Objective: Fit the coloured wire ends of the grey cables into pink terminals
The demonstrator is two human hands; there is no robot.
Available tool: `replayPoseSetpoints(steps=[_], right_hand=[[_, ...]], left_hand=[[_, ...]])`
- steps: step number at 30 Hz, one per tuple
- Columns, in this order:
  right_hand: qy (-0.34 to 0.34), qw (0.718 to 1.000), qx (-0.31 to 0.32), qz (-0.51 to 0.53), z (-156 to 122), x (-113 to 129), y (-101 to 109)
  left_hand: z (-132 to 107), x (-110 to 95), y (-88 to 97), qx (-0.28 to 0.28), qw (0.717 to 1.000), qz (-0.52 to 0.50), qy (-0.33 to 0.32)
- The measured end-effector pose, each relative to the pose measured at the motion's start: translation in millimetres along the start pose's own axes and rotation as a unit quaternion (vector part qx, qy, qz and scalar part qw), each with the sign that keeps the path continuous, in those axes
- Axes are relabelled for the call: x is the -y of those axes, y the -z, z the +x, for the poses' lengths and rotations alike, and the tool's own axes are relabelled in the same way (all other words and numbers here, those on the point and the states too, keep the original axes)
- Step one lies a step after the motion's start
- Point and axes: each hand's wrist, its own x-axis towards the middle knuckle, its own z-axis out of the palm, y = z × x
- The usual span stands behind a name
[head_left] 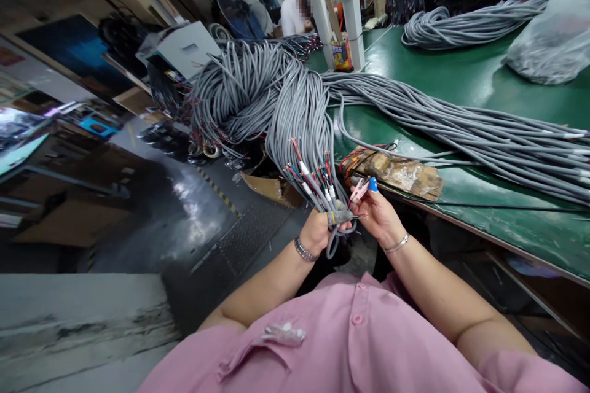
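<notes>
My left hand [316, 232] is closed around the end part of a grey cable [332, 245], which loops below the fingers. A grey wrap [338, 217] sits at its thumb, and thin coloured wires [360, 215] stick out beside it towards my right hand. My right hand [381, 218] pinches a small pink clip-like tool [358, 191]; its exact kind is unclear. Blue covering [372, 184] wraps one fingertip of that hand. Just beyond both hands, several grey cable ends with white sleeves [304, 167] and bared coloured wires hang from a thick cable bundle [299, 110].
Long grey cables [428, 113] stretch over the green table [461, 67]. A worn wooden block [396, 172] lies at its near edge. Further back are a coiled cable bundle [461, 27], a plastic bag [553, 31], a white post [318, 6], and a person [291, 15] near a fan [242, 3].
</notes>
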Motion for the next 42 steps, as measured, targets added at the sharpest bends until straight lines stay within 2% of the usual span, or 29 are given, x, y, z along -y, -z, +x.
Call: replayPoseSetpoints(steps=[9, 16, 23, 31, 42], right_hand=[[-0.014, 1.000, 0.015, 0.009, -2.7, 6.8, -0.5], [-0.026, 0.998, 0.041, -0.028, -8.3, 10.1, 0.0], [0.026, 0.994, 0.035, -0.098, -12.2, 12.7, -9.2], [0.009, 0.999, 0.001, -0.035, -6.5, 9.6, -12.6], [0.020, 1.000, -0.021, -0.010, -0.9, 5.5, -11.7]], left_hand=[[-3.8, -3.1, -0.7, 0.007, 1.000, 0.012, -0.006], [-10.6, -1.1, 5.1, -0.002, 1.000, 0.014, -0.009], [-11.0, 7.6, 1.7, -0.034, 0.998, 0.006, -0.045], [-10.2, 4.4, -11.4, -0.064, 0.996, -0.003, -0.055], [-11.6, 6.5, -12.4, -0.098, 0.993, -0.019, -0.064]])
